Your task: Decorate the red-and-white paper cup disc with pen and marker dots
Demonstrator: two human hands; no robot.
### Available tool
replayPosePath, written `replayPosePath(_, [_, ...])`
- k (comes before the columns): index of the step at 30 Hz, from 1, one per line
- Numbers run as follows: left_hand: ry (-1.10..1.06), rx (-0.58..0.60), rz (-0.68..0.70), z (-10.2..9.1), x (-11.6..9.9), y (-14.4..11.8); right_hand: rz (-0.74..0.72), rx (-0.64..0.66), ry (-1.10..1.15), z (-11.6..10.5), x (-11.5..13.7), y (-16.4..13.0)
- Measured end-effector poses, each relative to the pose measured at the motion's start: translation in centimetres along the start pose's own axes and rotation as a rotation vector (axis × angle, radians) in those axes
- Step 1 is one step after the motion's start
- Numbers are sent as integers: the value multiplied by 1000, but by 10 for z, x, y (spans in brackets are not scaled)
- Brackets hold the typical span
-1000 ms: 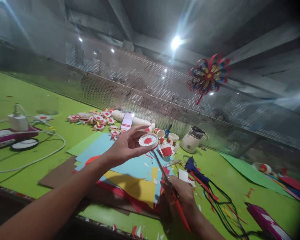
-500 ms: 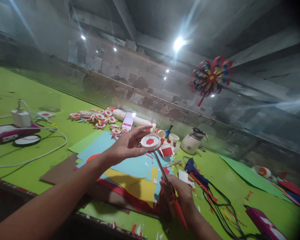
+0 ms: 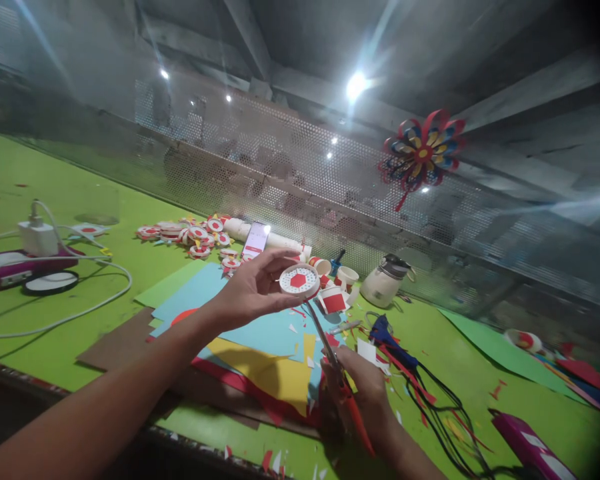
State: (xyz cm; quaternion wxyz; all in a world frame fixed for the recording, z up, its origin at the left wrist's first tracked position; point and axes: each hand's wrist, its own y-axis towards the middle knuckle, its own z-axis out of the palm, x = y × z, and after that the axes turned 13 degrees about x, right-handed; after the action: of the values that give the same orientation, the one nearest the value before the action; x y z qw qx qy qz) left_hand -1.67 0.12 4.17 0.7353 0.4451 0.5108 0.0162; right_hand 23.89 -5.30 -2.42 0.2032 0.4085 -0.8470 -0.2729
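Paper disc [image 3: 299, 281], white with a red centre, is held raised over the worktop [image 3: 55, 347] in the left hand [image 3: 253, 292], grip closed on its rim. Scissors [image 3: 337, 373] are gripped by the right hand [image 3: 365, 393], blades at the disc's edge. Risk: an over-deep cut or nicked fingertips if the disc is tilted.

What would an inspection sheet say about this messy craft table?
Surface: green table, coloured paper sheets over cardboard.
Job's things: white disc with red hexagon, held up; scissors, red handles, blades pointing up at the disc.
Clutter: pile of finished discs, paper cups, phone, white jug, paper scraps.
Hands: left hand holds the disc; right hand grips the scissors.
Cables: white cable from charger; black cords at right.
Surroundings: perforated screen, paper flower hung on it, ceiling lamp.
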Motion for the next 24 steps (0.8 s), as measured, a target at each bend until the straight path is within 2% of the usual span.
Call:
replayPosePath(7, [7, 50, -24, -7, 2, 0, 67, 39, 48, 3, 2, -3])
replayPosePath(13, [-32, -4, -98, -9, 3, -2, 14, 40, 81, 3, -2, -4])
replayPosePath(17, [-78, -2, -117, -8, 0, -1, 51, 43, 66, 3, -2, -5])
replayPosePath(24, [-59, 5, -84, -8, -2, -1, 40, 24, 37, 1, -2, -4])
